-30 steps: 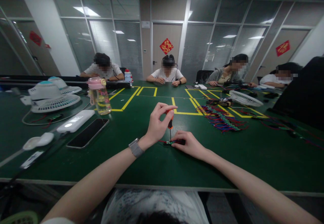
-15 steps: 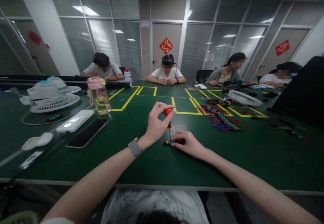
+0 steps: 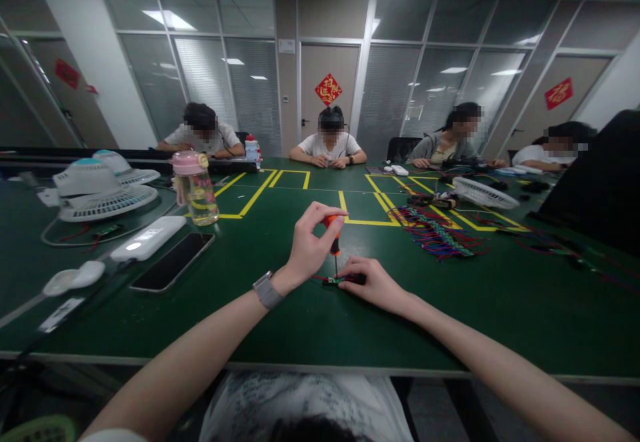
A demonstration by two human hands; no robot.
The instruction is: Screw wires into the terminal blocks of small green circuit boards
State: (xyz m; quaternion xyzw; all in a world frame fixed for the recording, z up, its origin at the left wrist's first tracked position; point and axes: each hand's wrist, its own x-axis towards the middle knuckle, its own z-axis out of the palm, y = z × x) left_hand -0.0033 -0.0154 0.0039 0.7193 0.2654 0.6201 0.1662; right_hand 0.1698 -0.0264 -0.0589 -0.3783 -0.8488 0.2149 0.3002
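Worktop (image 3: 280,335): green, with a pale near edge and yellow tape lines (image 3: 373,223) across its middle and far parts.

Left hand (image 3: 315,237): thumb and fingers closed on the handle of a black-and-orange screwdriver (image 3: 335,245), held nearly upright, shaft down; a grey-banded watch (image 3: 269,291) on the wrist.

Small green circuit board (image 3: 331,282): one, with red wire at its left end; located between the worktop's center and near edge, under the screwdriver's lower end. Whether the tip touches it is too small to tell.

Right hand (image 3: 374,287): fingers narrowed in a pinch at the board's right end, about dark wiring; the exact contact is partly hidden by the fingers.

Toward the left edge: black-screened smartphone (image 3: 173,262), lying flat; white rectangular device (image 3: 149,239) just beyond it; transparent bottle with pink lid (image 3: 200,195), upright, part-filled with yellowish liquid; white fans with blue hubs (image 3: 110,195), farther left.

Right of center: row of green circuit boards with red and blue wires (image 3: 440,232), lying on the worktop; white round fan grille (image 3: 485,193), tilted, beyond it. Large black panel (image 3: 600,182) at the right edge.

Far edge: four people seated, one at center with both forearms on the worktop.
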